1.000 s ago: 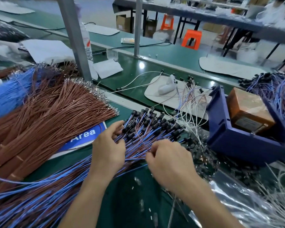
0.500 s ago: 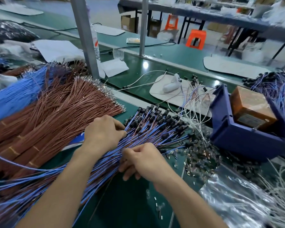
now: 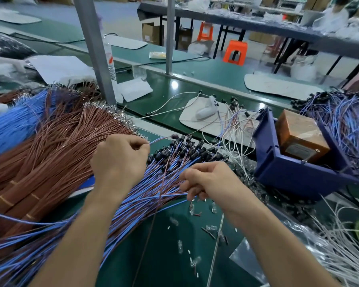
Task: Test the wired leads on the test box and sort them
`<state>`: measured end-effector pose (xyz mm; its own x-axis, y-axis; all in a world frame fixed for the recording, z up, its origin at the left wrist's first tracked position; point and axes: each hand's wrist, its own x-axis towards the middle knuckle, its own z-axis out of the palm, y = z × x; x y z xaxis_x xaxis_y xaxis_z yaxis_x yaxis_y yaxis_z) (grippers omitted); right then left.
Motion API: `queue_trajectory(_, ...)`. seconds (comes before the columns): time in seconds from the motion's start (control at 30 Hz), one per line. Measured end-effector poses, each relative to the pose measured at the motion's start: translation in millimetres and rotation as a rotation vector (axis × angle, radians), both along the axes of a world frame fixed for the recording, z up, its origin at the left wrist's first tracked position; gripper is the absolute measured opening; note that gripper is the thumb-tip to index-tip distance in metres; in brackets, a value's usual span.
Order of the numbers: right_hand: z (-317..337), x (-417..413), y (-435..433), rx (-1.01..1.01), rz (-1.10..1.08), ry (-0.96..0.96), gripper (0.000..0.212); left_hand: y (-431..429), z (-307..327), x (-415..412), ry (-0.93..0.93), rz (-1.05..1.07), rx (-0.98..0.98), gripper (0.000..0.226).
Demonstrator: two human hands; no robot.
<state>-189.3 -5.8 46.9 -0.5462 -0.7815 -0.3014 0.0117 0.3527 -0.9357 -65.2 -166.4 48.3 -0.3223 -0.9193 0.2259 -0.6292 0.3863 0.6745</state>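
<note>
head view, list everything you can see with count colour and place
lead bundle: one, blue and brown with black ends, centre under the hands
brown wires: one pile, brown, left
blue wires: one bundle, blue, far left
bin: one, dark blue, right
box: one, brown, inside the bin
second lead pile: one, blue and brown, far right
stools: two, orange, background
left hand: one, pinches a lead of the bundle
right hand: one, grips leads nearer the person

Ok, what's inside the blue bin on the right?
One brown box sits tilted inside the blue bin, a dark label on its near face. The box and the bin's near wall hide the floor, so anything beneath is unseen.
</note>
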Motion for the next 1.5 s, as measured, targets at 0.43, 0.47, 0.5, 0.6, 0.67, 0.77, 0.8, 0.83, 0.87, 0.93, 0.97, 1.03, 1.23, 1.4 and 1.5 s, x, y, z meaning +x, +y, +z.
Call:
queue_trajectory(0.43,25,-20,64,-0.537,-0.462,-0.25,0.022,50,21,-1,0.264,-0.727,0.61,0.022)
queue_trajectory(0.47,26,-26,80,-0.525,-0.495,-0.241,0.027,44,20,4,0.222,-0.717,0.615,0.02)
queue_trajectory(0.5,25,-30,94,-0.5,-0.529,-0.241,0.032,40,19,8,0.175,-0.689,0.605,0.019)
queue_trajectory(0.6,17,-40,127,-0.504,-0.637,-0.387,0.046,34,12,14,0.063,-0.564,0.528,0.019)
queue_trajectory(0.67,11,-42,141,-0.605,-0.748,-0.557,0.048,39,7,15,-0.042,-0.505,0.417,0.021)
queue_trajectory(0.77,0,-43,157,-0.689,-0.884,-0.659,0.035,52,-1,9,0.052,-0.486,0.459,0.017)
queue_trajectory(0.8,-4,-44,162,-0.674,-0.904,-0.646,0.032,56,-3,6,0.177,-0.47,0.542,0.015)
queue_trajectory(0.83,-8,-45,166,-0.643,-0.912,-0.621,0.032,60,-5,1,0.328,-0.437,0.661,0.012)
queue_trajectory(0.87,-11,-47,170,-0.594,-0.912,-0.579,0.032,64,-8,-4,0.472,-0.4,0.803,0.01)
queue_trajectory(0.93,-13,-47,178,-0.464,-0.851,-0.44,0.029,76,-16,-16,0.688,-0.38,1.031,0.009)
queue_trajectory(0.97,-13,-47,180,-0.39,-0.782,-0.352,0.025,84,-19,-22,0.747,-0.391,1.091,0.012)
queue_trajectory(1.03,-9,-43,179,-0.211,-0.589,-0.147,0.021,104,-20,-36,0.743,-0.463,1.134,0.009)
queue_trajectory(1.23,4,-26,158,-0.072,-0.188,0.087,0.021,157,-13,-74,0.39,-0.794,0.87,0.026)
queue_trajectory(1.4,7,-22,164,-0.138,-0.248,0.031,0.021,172,-8,-85,0.404,-0.797,0.773,0.025)
queue_trajectory(1.5,-2,-25,174,-0.08,-0.364,0.032,0.015,171,-8,-88,0.405,-0.816,0.82,0.021)
